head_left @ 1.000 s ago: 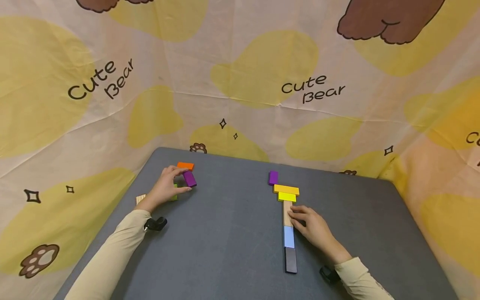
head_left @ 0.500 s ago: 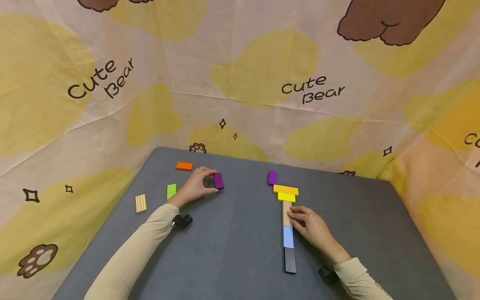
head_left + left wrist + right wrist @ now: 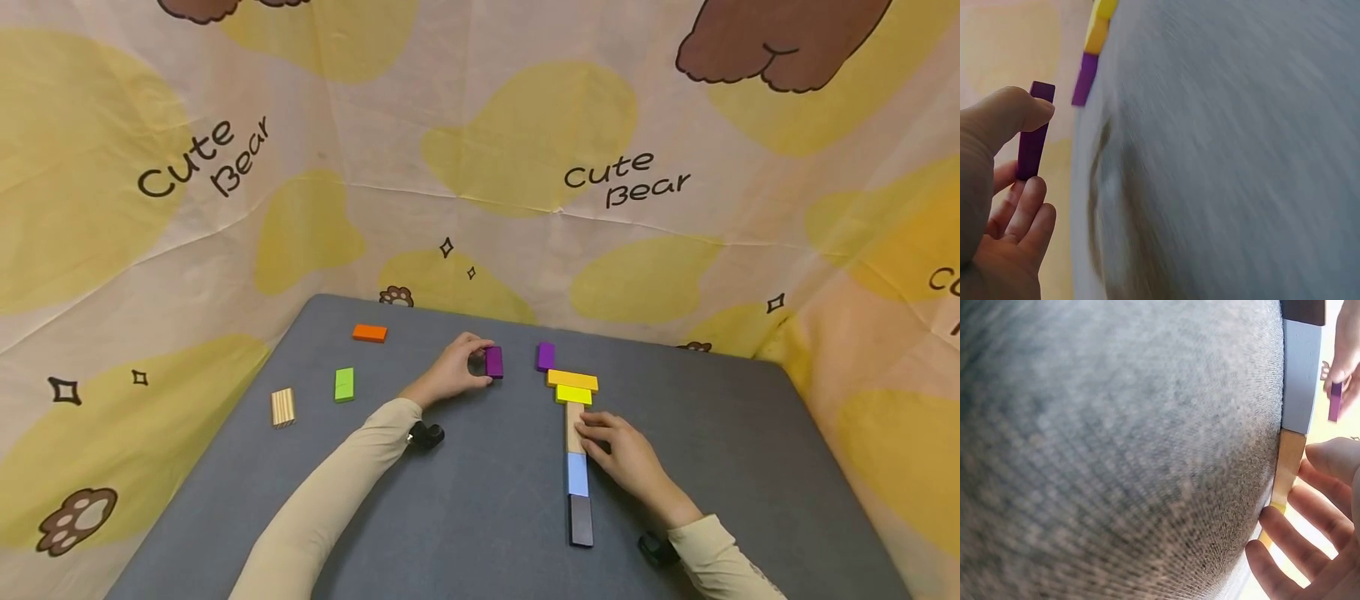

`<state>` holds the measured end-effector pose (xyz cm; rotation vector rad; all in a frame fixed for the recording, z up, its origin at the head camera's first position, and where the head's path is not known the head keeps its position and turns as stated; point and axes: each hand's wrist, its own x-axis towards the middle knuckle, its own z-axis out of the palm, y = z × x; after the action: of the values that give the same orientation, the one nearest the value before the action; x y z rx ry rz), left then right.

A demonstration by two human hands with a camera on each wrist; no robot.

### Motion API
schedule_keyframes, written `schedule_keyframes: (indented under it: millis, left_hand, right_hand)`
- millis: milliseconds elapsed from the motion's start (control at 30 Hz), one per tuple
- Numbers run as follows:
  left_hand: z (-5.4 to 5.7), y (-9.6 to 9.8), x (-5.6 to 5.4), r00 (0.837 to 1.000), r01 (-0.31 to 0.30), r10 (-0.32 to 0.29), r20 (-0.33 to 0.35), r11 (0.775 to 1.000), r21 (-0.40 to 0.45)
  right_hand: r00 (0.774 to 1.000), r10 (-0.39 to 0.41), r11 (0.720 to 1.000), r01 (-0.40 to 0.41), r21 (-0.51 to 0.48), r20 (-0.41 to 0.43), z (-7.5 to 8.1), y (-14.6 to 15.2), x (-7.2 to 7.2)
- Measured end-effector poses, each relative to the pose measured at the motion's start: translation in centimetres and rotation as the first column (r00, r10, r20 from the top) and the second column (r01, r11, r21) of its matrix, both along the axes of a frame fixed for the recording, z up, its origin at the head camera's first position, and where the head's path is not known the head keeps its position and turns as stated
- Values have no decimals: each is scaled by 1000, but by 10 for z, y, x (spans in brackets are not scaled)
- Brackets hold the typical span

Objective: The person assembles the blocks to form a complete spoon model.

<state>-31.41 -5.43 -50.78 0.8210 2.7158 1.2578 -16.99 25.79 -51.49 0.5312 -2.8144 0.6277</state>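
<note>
Left wrist view: table [image 3: 1241,156] blurred, bright yellow block [image 3: 1107,7] cut at top. Right wrist: dark block [image 3: 1304,311] cropped.

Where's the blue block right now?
In the head view, the blue block lies right of centre on the gray table, in the column between the plain wooden block and the dark block.

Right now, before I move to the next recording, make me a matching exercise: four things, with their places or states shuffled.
1. Orange block
2. Right hand
3. Light blue block
4. Left hand

A. Between the tan block and the black block
B. Holding a purple block
C. Farther back than the green block
D. Fingers at the tan block

Pairs: 1-C, 2-D, 3-A, 4-B
</note>
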Motion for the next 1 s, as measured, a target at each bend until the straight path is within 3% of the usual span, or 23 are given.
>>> schedule_keyframes:
  millis: [667,1000]
  left_hand:
    - [14,109,-10,989,141,-137,52,986,-86]
    - [17,149,-18,994,112,-110,17,987,-116]
  right_hand:
    - [1000,-11,1000,11,16,17,0,2,2]
    - [1000,22,1000,-22,8,-5,1,2,-2]
